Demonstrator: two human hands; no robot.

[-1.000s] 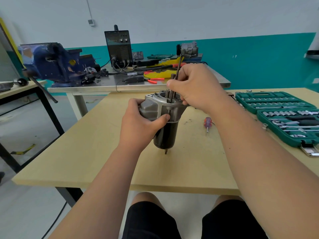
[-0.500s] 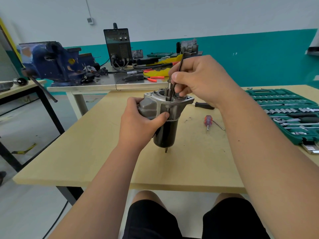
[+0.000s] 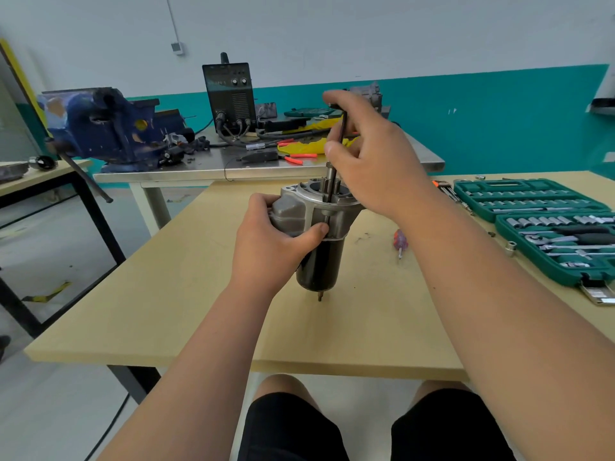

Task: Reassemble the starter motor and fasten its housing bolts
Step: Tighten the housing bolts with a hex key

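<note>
Starter motor (image 3: 321, 257): centre of frame, upright over the pale wooden table (image 3: 186, 294), grey cast housing on top, black cylindrical body below. A short pin tip sticks out beneath the body; whether it touches the table cannot be told. Left hand (image 3: 269, 242): fingers curled round the left side of the grey housing, thumb laid across its front, tip against the lower end of the rod. Rod (image 3: 341, 128): thin, dark, bent over at its top, standing nearly vertical from the right hand down past the housing rim and along the housing's front. Right hand (image 3: 376, 161): above and right of the housing, thumb and fingers pinching the rod partway up, index finger hooked over the bent top. Screwdriver (image 3: 399, 241): red-handled, short, lying on the table just right of the motor, apart from it. Socket set (image 3: 532, 207): green case, opened flat, at the right edge of the frame on the same table, sockets and ratchets in its trays. Bench (image 3: 186, 171): steel-topped, behind the table, upper middle of frame. Vise (image 3: 106, 131): blue, large, on the bench's left end. Welder (image 3: 229, 91): black box with knobs and cables, at the back of the bench. Pliers (image 3: 299, 157): red-handled, on the bench beside a yellow item.
</note>
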